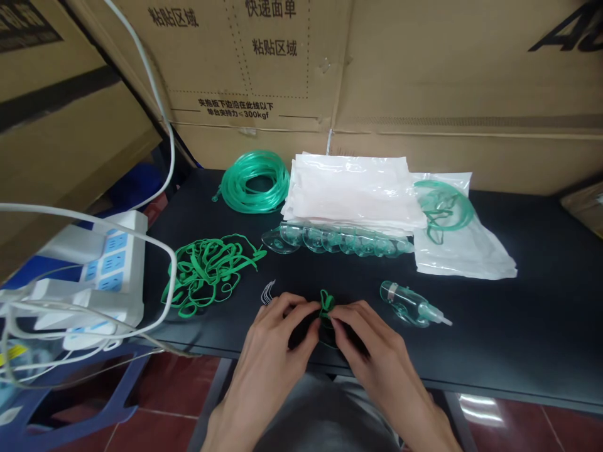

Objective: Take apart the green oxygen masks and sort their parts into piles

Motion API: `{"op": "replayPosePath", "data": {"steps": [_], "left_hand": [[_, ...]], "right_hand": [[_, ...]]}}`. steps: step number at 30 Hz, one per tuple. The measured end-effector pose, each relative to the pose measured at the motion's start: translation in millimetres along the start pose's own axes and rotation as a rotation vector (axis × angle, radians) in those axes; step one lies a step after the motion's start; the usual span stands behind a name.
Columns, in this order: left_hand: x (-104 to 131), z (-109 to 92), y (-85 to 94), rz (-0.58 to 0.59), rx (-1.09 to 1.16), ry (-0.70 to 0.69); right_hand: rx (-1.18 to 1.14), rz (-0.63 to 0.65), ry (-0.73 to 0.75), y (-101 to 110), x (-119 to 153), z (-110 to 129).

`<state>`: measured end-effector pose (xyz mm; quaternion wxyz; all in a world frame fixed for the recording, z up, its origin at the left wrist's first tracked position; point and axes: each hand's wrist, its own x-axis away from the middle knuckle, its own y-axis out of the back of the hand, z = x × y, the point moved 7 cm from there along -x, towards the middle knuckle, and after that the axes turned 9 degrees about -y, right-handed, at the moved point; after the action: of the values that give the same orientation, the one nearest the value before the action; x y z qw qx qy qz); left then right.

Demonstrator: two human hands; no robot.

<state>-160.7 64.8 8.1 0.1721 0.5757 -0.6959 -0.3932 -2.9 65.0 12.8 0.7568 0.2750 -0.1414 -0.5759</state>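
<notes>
Both hands meet near the table's front edge over a small bunch of green elastic strap point(326, 301). My left hand point(282, 326) pinches it from the left between thumb and fingers. From the right, my right hand point(372, 336) pinches the same strap, its fingertips almost touching the left ones. Part of the strap hangs below, mostly hidden by the fingers. Right of my hands lies a clear green oxygen mask point(409, 303) with a pale nozzle. Thin metal strips point(267, 292) rest just beyond my left hand. A tangled pile of green straps point(207, 270) lies farther left.
At the back are coiled green tubing point(254, 182), a stack of white packets point(351, 188) and a row of nested clear masks point(339, 240). A bag with tubing point(464, 245) lies right. A white power strip point(110, 270) with cables borders the left; cardboard boxes point(424, 69) stand behind.
</notes>
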Motion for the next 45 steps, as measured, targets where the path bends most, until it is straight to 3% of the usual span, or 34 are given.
{"op": "replayPosePath", "data": {"steps": [9, 22, 27, 31, 34, 45], "left_hand": [[0.7, -4.0, 0.0, 0.079, 0.064, -0.017], [-8.7, -3.5, -4.4, -0.024, 0.148, -0.002], [-4.8, 0.0, 0.0, -0.021, 0.196, 0.033], [-0.6, 4.2, 0.6, 0.056, 0.181, 0.066], [5.0, 8.0, 2.3, 0.084, 0.182, 0.095], [8.7, 12.3, 11.0, -0.040, 0.121, 0.175]], "right_hand": [[-0.098, -0.111, -0.184, 6.4, 0.2, -18.7], [-0.183, -0.135, -0.190, 7.7, -0.7, -22.1], [-0.138, -0.039, -0.148, 1.0, -0.9, -18.8], [-0.139, 0.019, -0.096, -3.5, -0.3, -21.0], [-0.178, -0.052, -0.146, 0.0, -1.4, -28.3], [-0.220, -0.353, -0.272, 14.3, -3.3, -30.9]]}}
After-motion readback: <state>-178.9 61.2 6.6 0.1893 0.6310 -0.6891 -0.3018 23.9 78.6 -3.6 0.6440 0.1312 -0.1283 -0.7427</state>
